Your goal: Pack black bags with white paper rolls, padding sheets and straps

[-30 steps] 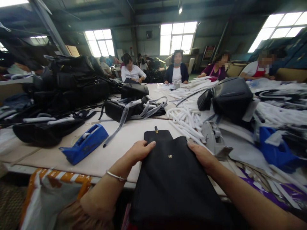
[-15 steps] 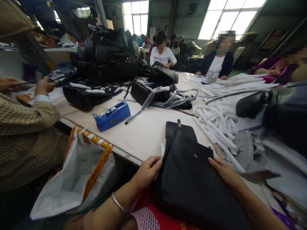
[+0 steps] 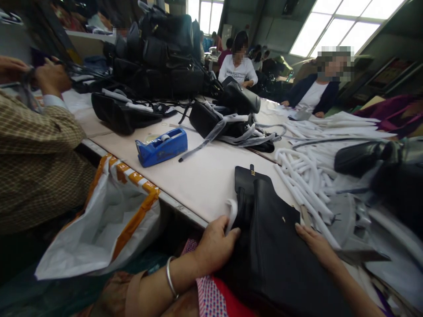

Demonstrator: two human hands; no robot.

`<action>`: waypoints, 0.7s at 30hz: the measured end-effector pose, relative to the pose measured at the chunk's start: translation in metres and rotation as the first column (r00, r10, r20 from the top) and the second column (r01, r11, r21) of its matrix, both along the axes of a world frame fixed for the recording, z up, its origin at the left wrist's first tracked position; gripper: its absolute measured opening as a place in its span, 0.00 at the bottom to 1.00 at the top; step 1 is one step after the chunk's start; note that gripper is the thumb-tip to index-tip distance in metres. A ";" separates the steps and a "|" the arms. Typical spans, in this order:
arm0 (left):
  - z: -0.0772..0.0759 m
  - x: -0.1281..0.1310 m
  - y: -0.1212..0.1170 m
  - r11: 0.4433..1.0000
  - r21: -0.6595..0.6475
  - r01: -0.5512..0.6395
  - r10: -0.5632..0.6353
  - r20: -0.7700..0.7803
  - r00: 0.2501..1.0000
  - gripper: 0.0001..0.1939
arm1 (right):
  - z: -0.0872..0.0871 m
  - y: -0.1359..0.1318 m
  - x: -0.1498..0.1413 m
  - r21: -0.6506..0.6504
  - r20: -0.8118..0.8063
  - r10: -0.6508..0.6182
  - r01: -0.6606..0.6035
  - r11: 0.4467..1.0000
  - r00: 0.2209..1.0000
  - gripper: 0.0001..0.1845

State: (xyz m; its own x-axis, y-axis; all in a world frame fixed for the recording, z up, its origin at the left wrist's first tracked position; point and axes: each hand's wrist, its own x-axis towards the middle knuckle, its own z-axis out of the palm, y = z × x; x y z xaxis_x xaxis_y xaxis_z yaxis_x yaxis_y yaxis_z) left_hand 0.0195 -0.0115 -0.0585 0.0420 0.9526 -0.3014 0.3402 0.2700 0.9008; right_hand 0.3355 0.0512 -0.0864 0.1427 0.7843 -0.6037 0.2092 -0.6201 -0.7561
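A black leather bag [image 3: 277, 246] with a gold stud lies over the table's near edge and onto my lap. My left hand [image 3: 216, 244] grips its left side, fingers curled around the bag edge and a small white paper strip [image 3: 231, 211]. My right hand [image 3: 313, 244] rests on the bag's right edge, fingers laid along it. The bag's flap [image 3: 247, 176] with a gold clasp lies flat on the table beyond.
A blue tape dispenser [image 3: 161, 146] sits on the pale table [image 3: 205, 176]. Rolled white paper tubes [image 3: 304, 176] pile to the right, black bags [image 3: 155, 57] stack at the back. An orange-trimmed white sack [image 3: 109, 220] hangs at the table edge. A person in a checked sleeve [image 3: 36, 149] works at left; others sit opposite.
My view has swung left and down. The bag has slid toward my lap, and my left hand has moved from its top edge to gripping its left side with the white strip.
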 end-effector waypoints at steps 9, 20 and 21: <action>0.000 -0.016 0.027 0.981 0.191 0.027 0.012 -0.200 0.980 0.19 | 0.010 0.000 -0.004 0.071 0.125 -0.003 -0.006 0.997 0.992 0.13; -0.023 0.000 0.077 0.985 0.153 0.082 -0.035 -0.289 0.957 0.32 | 0.033 0.008 -0.023 0.145 -0.197 0.036 -0.007 0.989 0.980 0.22; -0.021 -0.003 0.076 0.980 0.170 0.099 -0.043 -0.309 0.950 0.31 | 0.033 0.008 -0.023 0.148 -0.227 0.040 -0.006 0.989 0.973 0.22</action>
